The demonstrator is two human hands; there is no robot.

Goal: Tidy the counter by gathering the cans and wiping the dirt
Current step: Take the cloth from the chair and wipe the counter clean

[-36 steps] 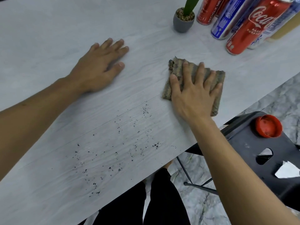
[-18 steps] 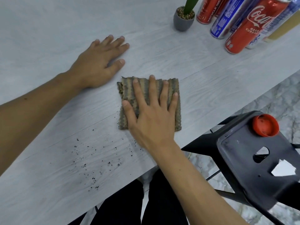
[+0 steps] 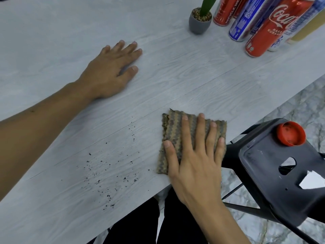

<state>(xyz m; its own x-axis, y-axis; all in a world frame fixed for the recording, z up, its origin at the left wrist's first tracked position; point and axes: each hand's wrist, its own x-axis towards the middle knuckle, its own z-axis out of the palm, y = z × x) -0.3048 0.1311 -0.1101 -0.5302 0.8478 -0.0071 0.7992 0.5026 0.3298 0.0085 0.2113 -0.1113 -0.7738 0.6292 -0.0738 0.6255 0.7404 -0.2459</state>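
Observation:
My right hand [image 3: 195, 161] lies flat with spread fingers on a brown striped cloth [image 3: 175, 134], pressing it onto the grey wood-grain counter [image 3: 184, 76] right at the near edge. Black dirt specks [image 3: 107, 171] are scattered on the counter to the left of the cloth. My left hand [image 3: 112, 73] rests palm down, empty, further back on the counter. Several cans stand grouped at the far right: a red Coca-Cola can [image 3: 270, 30], a blue can [image 3: 246, 20] and another red can [image 3: 223, 11], with more behind them.
A small grey pot with a green plant [image 3: 199, 22] stands left of the cans. A black stool [image 3: 281, 175] with a red cap [image 3: 291, 133] on its seat is beside the counter at the right. My dark-trousered legs [image 3: 158, 224] show below the edge.
My right hand has slid the cloth from the middle of the counter toward the near edge and to the right. The left hand has stayed put.

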